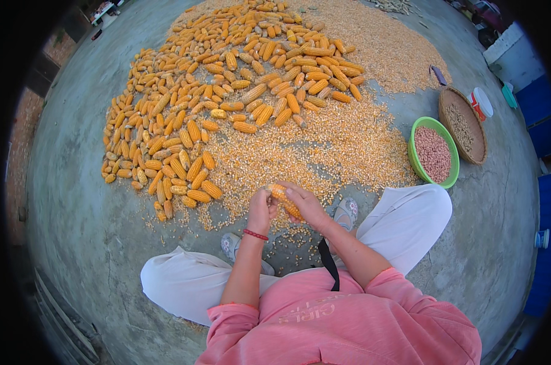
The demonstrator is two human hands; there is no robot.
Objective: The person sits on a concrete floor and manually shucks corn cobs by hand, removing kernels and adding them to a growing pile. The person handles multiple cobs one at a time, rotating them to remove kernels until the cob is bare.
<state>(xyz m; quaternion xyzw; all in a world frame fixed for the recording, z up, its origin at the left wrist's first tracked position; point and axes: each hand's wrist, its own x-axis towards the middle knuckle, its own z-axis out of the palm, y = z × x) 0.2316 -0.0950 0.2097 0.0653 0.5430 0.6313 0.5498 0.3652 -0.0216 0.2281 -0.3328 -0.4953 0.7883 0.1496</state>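
Observation:
Between my two hands is one yellow ear of corn (284, 200), tilted, its upper end towards the left. My left hand (261, 209) grips it near that upper end, with a red bead bracelet on the wrist. Curled over its right side is my right hand (306, 203), the thumb on top. Some of the ear is hidden under my fingers. Below and ahead of my hands spreads a layer of loose corn kernels (275, 157) on the concrete. A large heap of unshelled corn ears (179, 114) lies beyond, to the left and ahead.
A green plastic basin (411, 153) of pinkish kernels or beans stands right of my knee. Beside it rests a round woven tray (476, 130) with a pale heap in it. Behind are a white bucket (481, 102) and a wide bed of kernels (389, 45). My shoes (346, 212) border the nearer kernels.

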